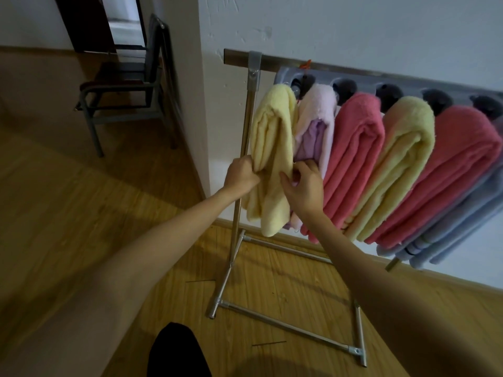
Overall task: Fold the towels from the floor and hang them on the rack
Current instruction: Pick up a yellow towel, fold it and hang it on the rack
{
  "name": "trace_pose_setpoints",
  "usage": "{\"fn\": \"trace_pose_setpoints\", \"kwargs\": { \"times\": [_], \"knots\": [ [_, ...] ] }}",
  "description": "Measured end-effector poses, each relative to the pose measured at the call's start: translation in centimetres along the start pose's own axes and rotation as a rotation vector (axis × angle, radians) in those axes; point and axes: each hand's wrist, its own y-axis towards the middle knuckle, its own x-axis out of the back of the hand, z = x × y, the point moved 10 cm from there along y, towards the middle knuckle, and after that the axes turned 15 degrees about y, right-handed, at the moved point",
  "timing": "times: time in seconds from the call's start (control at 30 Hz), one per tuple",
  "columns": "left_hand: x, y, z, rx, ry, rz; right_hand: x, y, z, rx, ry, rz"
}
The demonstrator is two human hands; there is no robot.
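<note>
left arm: bare, stretched forward and up
left hand: fingers curled, gripping cloth
right arm: bare, reaching up from lower right
right hand: fingers bent, thumb out, pinching cloth

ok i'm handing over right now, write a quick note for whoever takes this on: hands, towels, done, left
Left hand: grips the left edge of the yellow towel at the rack's left end.
Right hand: fingers curled at that towel's right edge, beside the lilac towel; the grip itself is partly hidden.
Done: towels hang folded in a row, yellow, lilac, pink, yellow, pink, then blue ones at the right.
Left: straighten the end yellow towel and let go. No towel shows on the visible floor; check outside the view.
</note>
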Motion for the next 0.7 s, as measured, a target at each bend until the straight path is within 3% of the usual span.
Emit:
{"fn": "trace_pose_setpoints", "kwargs": {
  "times": [0.17,0.4,0.7],
  "knots": [
    [2.9,0.9,3.9,0.061,0.068,-0.103,-2.3,-2.4,1.1,-0.022,0.035,0.003],
    [6.6,2.1,4.2,-0.035,0.33,-0.155,-7.1,-2.4,2.6,-0.151,0.161,0.085],
    [6.9,2.9,3.6,-0.114,0.432,-0.163,-9.1,-0.8,0.5,-0.262,0.031,0.126]
  ]
}}
